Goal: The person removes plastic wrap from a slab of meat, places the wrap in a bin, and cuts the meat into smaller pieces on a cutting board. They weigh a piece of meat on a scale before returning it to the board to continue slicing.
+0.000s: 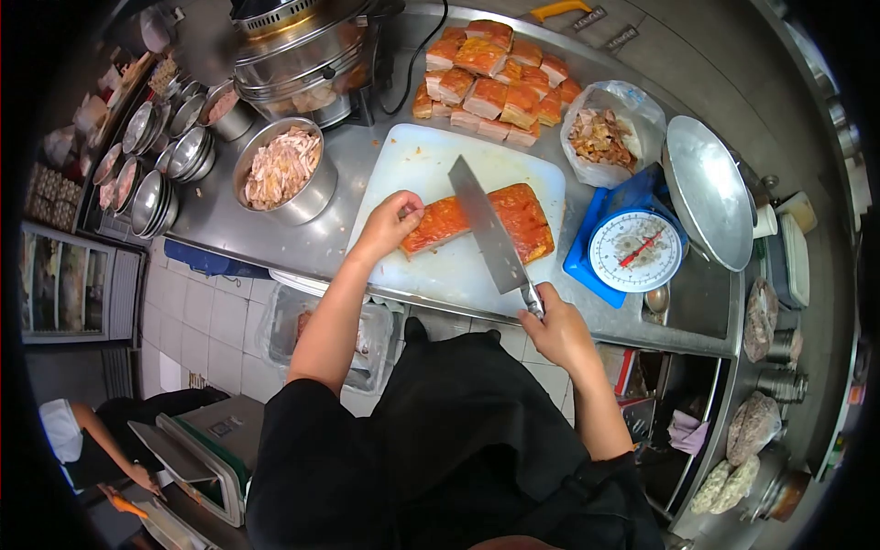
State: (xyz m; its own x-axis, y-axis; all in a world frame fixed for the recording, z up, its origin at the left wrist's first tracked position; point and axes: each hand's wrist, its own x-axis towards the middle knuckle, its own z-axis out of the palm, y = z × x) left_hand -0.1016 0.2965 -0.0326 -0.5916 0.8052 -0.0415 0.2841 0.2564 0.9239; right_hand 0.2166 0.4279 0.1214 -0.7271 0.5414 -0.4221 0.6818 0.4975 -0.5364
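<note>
A long slab of roast pork belly (522, 220) with orange-brown crackling lies on a white cutting board (394, 170). My left hand (394, 223) is at the slab's left end, its fingers curled in against the meat. In my right hand (556, 328) is the handle of a wide-bladed kitchen knife (488, 225). The blade points away from me and slants over the middle of the slab, hiding a strip of it.
Behind the board, roast pork blocks (495, 78) are piled. A blue scale (634, 249) and a bag of scraps (600, 137) stand right; a pot of sliced meat (284, 174) stands left. A co-worker's hand (144, 478) shows lower left.
</note>
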